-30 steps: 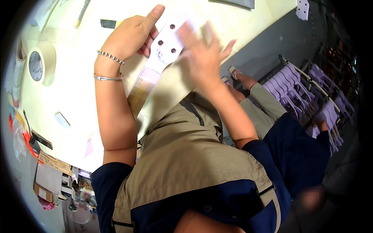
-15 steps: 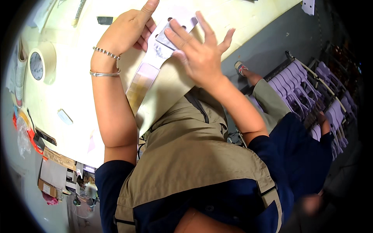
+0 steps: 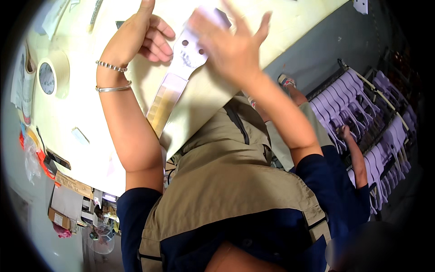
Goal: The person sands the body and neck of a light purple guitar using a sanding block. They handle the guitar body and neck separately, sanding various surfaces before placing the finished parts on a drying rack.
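A lavender instrument neck [image 3: 186, 62] with holes in its wide head lies slantwise on the pale table. Its narrower part has a yellowish masked strip [image 3: 162, 103]. My left hand [image 3: 138, 37] is beside the head, thumb up and fingers loosely apart, holding nothing; its fingertips are close to the neck's left edge. Over the upper right of the head is my right hand [image 3: 234, 51], smeared by motion, with its outer fingers spread. It covers part of the head, and whether a block is beneath its fingers is hidden.
A roll of masking tape [image 3: 53, 78] stands at the left of the table [image 3: 86, 158], with a small pale block [image 3: 80, 135] nearer me. To the right, lavender necks hang on a rack [image 3: 335, 97]; another person's hand [image 3: 346, 133] reaches among them.
My right hand has slid up the head, and the grey block under its fingers no longer shows. My left hand has shifted left, away from the neck. The other person's arm has moved toward the rack.
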`<state>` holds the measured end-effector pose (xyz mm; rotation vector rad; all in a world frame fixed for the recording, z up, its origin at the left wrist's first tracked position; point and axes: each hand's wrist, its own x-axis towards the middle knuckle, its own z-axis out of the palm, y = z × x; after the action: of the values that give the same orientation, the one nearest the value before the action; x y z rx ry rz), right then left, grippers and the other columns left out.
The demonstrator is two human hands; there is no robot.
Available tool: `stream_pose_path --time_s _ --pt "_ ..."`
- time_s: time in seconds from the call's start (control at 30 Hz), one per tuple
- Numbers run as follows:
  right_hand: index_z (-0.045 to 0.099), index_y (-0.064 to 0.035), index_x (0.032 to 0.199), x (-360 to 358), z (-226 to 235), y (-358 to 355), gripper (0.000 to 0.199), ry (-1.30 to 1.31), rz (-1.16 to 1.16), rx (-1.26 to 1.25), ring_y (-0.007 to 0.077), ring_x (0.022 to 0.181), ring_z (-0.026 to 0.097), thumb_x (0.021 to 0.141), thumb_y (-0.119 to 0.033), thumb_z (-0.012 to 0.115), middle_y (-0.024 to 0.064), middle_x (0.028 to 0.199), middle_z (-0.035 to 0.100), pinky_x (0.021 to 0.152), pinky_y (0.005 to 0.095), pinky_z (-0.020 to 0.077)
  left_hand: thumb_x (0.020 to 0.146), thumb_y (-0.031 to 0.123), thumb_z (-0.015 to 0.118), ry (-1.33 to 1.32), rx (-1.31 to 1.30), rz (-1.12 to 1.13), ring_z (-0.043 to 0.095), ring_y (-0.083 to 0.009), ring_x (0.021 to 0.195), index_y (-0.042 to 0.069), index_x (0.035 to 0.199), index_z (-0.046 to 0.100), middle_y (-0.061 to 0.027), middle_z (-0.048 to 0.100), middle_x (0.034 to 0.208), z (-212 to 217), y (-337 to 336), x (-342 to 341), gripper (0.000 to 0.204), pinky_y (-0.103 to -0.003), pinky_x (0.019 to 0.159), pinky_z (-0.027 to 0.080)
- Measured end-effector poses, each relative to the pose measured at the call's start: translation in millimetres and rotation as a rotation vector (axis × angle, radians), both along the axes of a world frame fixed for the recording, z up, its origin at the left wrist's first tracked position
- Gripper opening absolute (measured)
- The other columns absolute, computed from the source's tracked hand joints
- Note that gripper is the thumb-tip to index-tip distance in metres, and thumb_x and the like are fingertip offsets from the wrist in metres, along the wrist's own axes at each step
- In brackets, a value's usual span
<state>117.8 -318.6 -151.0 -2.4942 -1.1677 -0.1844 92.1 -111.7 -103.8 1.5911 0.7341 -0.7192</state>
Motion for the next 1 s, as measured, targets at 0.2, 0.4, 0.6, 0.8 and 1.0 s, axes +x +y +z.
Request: stream_pose_path --time_s 0.2,0.4,0.6,0.8,1.0 --pt "0.045 -0.0084 0.137 109.5 15.0 50.3 0.057 -0.238 -0.095 0.227 0.0352 0.126 0.038 0.089 -0.038 0.056 0.0141 0.141 0.043 0.107 0.0593 0.0131 0.081 0.05 0.068 -0.021 -0.125 -0.431 0.06 -0.0116 0.054 0.0 0.087 0.062 -0.0053 0.062 0.065 -2.6 -3.0 6.5 0.051 -0.023 0.052 0.051" --pt "0.065 -0.0295 0.117 28.9 -11.2 11.3 0.047 0.25 -0.101 0.46 0.0278 0.126 0.044 0.071 -0.029 0.072 0.0033 0.127 0.058 0.11 0.0569 0.0102 0.077 0.028 0.079 -0.12 -0.194 -0.492 0.058 -0.0083 0.055 -0.001 0.085 0.06 -0.0013 0.059 0.064 -21.7 -1.4 2.6 0.035 -0.022 0.051 0.051" --pt "0.066 -0.0338 0.116 -44.6 -1.6 -34.2 0.055 0.232 0.019 0.166 0.0281 0.13 0.037 0.063 -0.043 0.074 0.007 0.139 0.048 0.11 0.0541 0.0127 0.092 0.035 0.06 -0.06 -0.183 -0.308 0.061 -0.0105 0.055 0.001 0.084 0.061 -0.0033 0.061 0.063 -10.5 0.7 -0.5 0.035 -0.022 0.049 0.049" --pt "0.063 -0.0375 0.12 -45.3 2.7 -5.1 0.048 0.143 0.011 0.083 0.0296 0.131 0.034 0.075 -0.054 0.058 0.0111 0.143 0.042 0.11 0.0538 0.0063 0.095 0.048 0.047 -0.061 -0.091 -0.146 0.066 -0.0157 0.057 -0.001 0.094 0.064 -0.008 0.066 0.068 -10.4 6.6 1.8 0.052 -0.023 0.051 0.05" --pt "0.068 -0.0331 0.109 -51.2 9.5 -22.9 0.057 0.185 -0.028 0.137 0.0269 0.132 0.035 0.053 -0.045 0.076 0.0066 0.139 0.047 0.11 0.0577 0.0066 0.094 0.051 0.047 -0.038 -0.032 -0.14 0.064 -0.0136 0.056 0.001 0.093 0.064 -0.0061 0.065 0.067 -12.6 4.9 2.8 0.053 -0.022 0.051 0.048"
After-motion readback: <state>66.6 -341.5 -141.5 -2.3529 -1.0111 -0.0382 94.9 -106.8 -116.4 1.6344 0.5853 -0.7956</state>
